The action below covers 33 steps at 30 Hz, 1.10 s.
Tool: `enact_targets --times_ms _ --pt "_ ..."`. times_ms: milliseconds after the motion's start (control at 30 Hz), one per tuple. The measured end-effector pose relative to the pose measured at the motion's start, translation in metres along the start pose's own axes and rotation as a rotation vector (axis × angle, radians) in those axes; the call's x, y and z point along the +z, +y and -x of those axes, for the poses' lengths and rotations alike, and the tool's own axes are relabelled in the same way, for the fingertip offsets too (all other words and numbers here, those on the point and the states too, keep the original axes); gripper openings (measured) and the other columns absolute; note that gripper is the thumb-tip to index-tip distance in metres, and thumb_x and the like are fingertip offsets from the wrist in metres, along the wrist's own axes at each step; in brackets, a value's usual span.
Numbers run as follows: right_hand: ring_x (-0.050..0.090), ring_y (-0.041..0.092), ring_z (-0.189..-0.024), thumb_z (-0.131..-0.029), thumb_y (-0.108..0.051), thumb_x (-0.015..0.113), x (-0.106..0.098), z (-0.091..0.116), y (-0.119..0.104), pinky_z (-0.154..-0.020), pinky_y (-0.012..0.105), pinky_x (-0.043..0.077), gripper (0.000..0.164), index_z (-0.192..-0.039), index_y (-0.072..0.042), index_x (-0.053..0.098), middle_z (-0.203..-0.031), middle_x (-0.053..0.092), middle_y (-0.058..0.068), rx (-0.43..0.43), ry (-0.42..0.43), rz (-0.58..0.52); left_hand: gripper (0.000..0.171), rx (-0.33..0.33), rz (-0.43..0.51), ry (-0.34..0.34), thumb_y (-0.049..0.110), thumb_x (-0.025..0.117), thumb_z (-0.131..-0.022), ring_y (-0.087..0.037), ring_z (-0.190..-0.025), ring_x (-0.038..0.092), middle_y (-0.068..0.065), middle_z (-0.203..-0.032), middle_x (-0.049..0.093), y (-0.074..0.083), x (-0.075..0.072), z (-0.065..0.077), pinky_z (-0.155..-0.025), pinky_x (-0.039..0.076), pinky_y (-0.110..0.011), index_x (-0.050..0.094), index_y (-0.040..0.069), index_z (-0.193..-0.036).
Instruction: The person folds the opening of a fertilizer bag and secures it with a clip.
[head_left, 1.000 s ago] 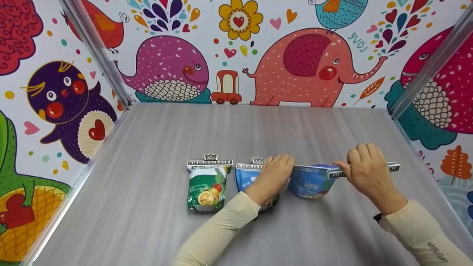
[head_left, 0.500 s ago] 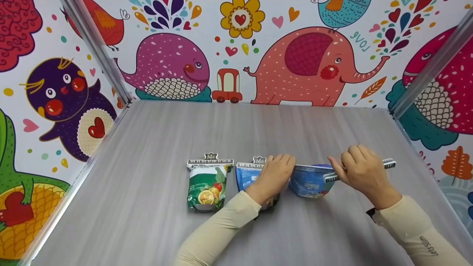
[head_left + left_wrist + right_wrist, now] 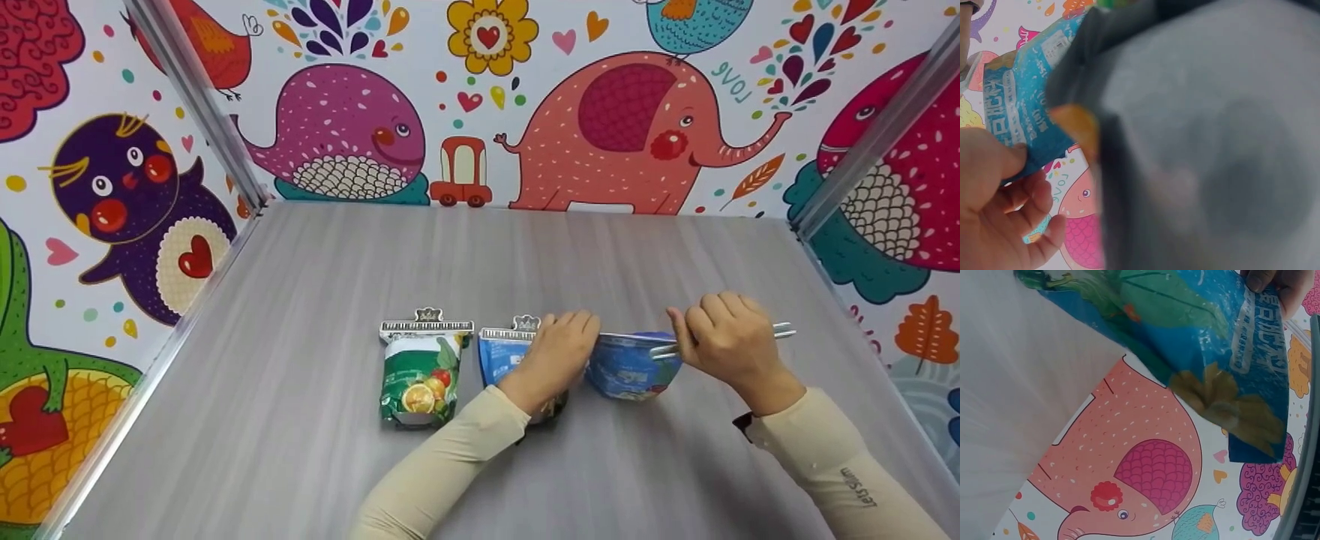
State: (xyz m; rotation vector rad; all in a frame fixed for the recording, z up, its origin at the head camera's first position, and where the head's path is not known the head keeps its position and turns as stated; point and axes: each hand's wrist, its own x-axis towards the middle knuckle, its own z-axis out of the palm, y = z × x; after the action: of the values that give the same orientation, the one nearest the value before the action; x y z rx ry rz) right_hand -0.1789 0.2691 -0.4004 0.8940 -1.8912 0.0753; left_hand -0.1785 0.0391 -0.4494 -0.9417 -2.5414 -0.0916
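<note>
A blue pouch (image 3: pixel 630 375) stands on the table, right of centre. My left hand (image 3: pixel 555 360) pinches its top edge at the left corner; the left wrist view shows the thumb on the blue film of the pouch (image 3: pixel 1033 101). My right hand (image 3: pixel 727 345) grips a long metal bag clip (image 3: pixel 664 351) whose ends stick out on both sides of the fist. Its two bars stand a little apart at the right corner of the pouch. In the right wrist view the clip (image 3: pixel 1303 472) runs along the right edge, beside the pouch (image 3: pixel 1207 343).
Left of my left hand lie a green pouch (image 3: pixel 420 379) with fruit printed on it and another blue pouch (image 3: pixel 496 361), partly under my left arm. Each has a piano-key clip across its top. Patterned walls (image 3: pixel 465 97) and metal posts enclose the grey table (image 3: pixel 300 450).
My right hand has shifted slightly left with the clip, which has turned so its two bars show edge-on instead of the piano-key face. The left hand has kept its hold.
</note>
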Motion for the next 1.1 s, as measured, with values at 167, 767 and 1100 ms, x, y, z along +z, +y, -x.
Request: enact_targets --times_ms 167,767,1100 --pt "0.025 0.021 -0.041 -0.105 -0.033 0.042 0.002 -0.001 0.0 -0.04 0.03 0.02 0.058 -0.054 -0.006 0.036 -0.051 0.028 0.006 -0.005 -0.018 0.001 0.023 -0.004 -0.002 -0.004 0.011 0.071 -0.087 -0.013 -0.084 0.057 0.001 -0.098 0.06 0.0 -0.001 0.0 -0.062 0.033 -0.025 0.059 0.012 -0.106" --pt "0.029 0.025 -0.034 -0.106 -0.027 0.044 0.019 -0.01 -0.004 -0.034 0.032 0.022 0.056 -0.055 -0.005 0.035 -0.049 0.029 0.008 0.001 0.021 -0.004 0.02 0.002 -0.028 0.024 0.013 0.071 -0.088 -0.012 -0.081 0.056 0.002 -0.094 0.059 -0.001 0.0 0.001 -0.061 0.03 -0.025 0.059 0.012 -0.105" --pt "0.03 0.024 -0.034 -0.106 -0.025 0.043 0.025 -0.014 -0.006 -0.033 0.032 0.022 0.056 -0.055 -0.004 0.036 -0.048 0.029 0.008 -0.014 0.016 0.023 0.023 -0.007 -0.016 0.015 0.016 0.072 -0.089 -0.013 -0.085 0.058 0.001 -0.098 0.06 -0.001 -0.001 0.001 -0.063 0.034 -0.025 0.06 0.011 -0.108"
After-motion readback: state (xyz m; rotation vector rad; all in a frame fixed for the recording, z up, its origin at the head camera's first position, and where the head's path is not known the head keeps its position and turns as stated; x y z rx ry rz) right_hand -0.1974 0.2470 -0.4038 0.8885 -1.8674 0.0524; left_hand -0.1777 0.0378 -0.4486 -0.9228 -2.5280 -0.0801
